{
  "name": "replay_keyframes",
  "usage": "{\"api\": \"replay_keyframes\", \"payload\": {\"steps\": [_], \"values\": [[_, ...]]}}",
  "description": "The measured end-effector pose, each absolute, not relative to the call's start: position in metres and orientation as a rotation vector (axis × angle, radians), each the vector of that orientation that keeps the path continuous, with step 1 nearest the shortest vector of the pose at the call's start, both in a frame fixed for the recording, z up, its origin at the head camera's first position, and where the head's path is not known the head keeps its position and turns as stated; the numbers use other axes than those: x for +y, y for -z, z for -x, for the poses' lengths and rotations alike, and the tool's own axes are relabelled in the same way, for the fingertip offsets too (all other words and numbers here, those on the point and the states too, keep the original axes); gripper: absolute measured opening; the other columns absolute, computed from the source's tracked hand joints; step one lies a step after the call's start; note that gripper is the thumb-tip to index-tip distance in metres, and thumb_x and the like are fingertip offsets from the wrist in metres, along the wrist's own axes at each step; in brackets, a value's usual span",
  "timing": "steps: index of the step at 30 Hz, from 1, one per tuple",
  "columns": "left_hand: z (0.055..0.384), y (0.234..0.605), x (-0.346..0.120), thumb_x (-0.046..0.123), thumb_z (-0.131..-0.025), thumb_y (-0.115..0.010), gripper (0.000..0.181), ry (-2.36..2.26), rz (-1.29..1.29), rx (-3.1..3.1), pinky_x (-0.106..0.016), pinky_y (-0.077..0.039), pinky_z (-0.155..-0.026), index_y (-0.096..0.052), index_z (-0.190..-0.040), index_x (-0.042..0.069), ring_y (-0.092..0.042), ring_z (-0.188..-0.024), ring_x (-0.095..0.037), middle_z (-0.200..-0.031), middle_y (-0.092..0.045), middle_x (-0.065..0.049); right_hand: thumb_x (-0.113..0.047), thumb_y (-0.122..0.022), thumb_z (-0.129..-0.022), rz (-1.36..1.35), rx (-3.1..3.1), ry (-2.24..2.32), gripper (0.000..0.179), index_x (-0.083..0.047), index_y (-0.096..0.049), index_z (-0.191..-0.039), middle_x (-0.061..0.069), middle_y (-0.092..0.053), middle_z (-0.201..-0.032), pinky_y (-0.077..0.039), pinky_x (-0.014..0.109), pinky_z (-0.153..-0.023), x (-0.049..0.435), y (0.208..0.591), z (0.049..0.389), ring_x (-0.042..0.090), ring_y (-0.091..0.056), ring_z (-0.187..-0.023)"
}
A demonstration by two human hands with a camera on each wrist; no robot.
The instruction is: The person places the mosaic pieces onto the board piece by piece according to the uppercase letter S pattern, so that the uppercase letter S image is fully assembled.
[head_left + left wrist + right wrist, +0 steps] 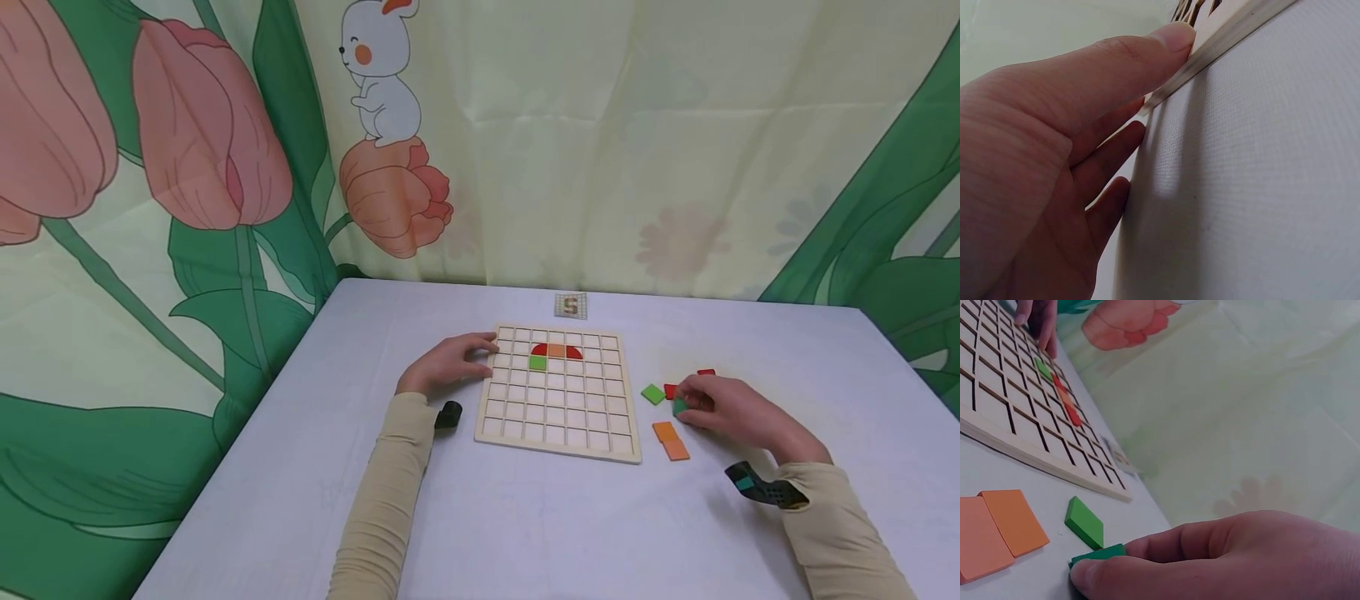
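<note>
Pale wooden grid board (557,451) flat on white table (525,533), near far edge; left hand (450,364) touching its left side. Second row from top: orange square (557,350) between two rounded red tiles (540,350) — green square (537,362) just below the left one. Dark green tile (679,407) pinched in right hand (738,414), towards table's right edge — loose green tile (653,394), orange pair (675,450), partly hidden reds (670,392) close by.

A floral curtain (540,167) hangs behind the table (540,533).
</note>
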State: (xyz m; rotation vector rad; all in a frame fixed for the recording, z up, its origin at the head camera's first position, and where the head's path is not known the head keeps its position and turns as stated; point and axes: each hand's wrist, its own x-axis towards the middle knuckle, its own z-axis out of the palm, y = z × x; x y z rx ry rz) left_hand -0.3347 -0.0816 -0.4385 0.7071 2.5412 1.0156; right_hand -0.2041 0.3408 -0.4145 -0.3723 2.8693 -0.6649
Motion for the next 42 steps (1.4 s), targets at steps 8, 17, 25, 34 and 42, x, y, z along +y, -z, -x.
{"api": "replay_keyframes", "payload": {"steps": [8,17,25,34,42], "values": [[0.335,0.438,-0.082,0.025,-0.088,-0.075,0.044,-1.005,-0.718,2.55,-0.033,-0.027,-0.115,-0.063,-0.13,0.016,-0.029,-0.144,-0.012,-0.152,-0.04,0.011,-0.013,-0.075,-0.085,0.35,2.897,0.683,0.019,-0.006,-0.063,-0.097,-0.001,-0.053,-0.081,-0.045,0.028,-0.062,0.339,0.414,0.205,0.019,-0.049,-0.078],[0.334,0.439,-0.082,0.024,-0.088,-0.075,0.044,-1.023,-0.707,2.542,-0.034,-0.027,-0.116,-0.063,-0.13,0.016,-0.028,-0.144,-0.012,-0.152,-0.04,0.011,-0.017,-0.079,-0.082,0.49,2.829,0.699,0.028,-0.005,-0.068,-0.105,-0.005,-0.055,-0.081,-0.046,0.024,-0.064,0.341,0.414,0.203,0.013,-0.049,-0.077],[0.334,0.438,-0.081,0.024,-0.088,-0.075,0.044,-1.016,-0.708,2.538,-0.033,-0.026,-0.116,-0.063,-0.129,0.016,-0.028,-0.144,-0.012,-0.153,-0.039,0.011,-0.016,-0.078,-0.083,0.533,2.803,0.679,0.029,-0.006,-0.069,-0.108,-0.007,-0.059,-0.087,-0.048,0.024,-0.066,0.345,0.413,0.203,0.01,-0.051,-0.079],[0.334,0.435,-0.081,0.022,-0.088,-0.075,0.043,-1.02,-0.724,2.535,-0.033,-0.026,-0.116,-0.063,-0.129,0.014,-0.028,-0.144,-0.013,-0.153,-0.039,0.008,-0.02,-0.076,-0.085,0.48,2.859,0.712,0.025,-0.007,-0.067,-0.103,-0.005,-0.061,-0.086,-0.05,0.025,-0.068,0.329,0.409,0.205,0.014,-0.054,-0.08],[0.333,0.434,-0.081,0.023,-0.088,-0.074,0.044,-1.007,-0.709,2.535,-0.033,-0.026,-0.116,-0.062,-0.13,0.014,-0.028,-0.144,-0.013,-0.153,-0.039,0.009,-0.021,-0.074,-0.087,0.568,2.846,0.723,0.022,-0.009,-0.067,-0.104,-0.004,-0.063,-0.091,-0.05,0.029,-0.069,0.27,0.398,0.226,0.015,-0.055,-0.082]]}}
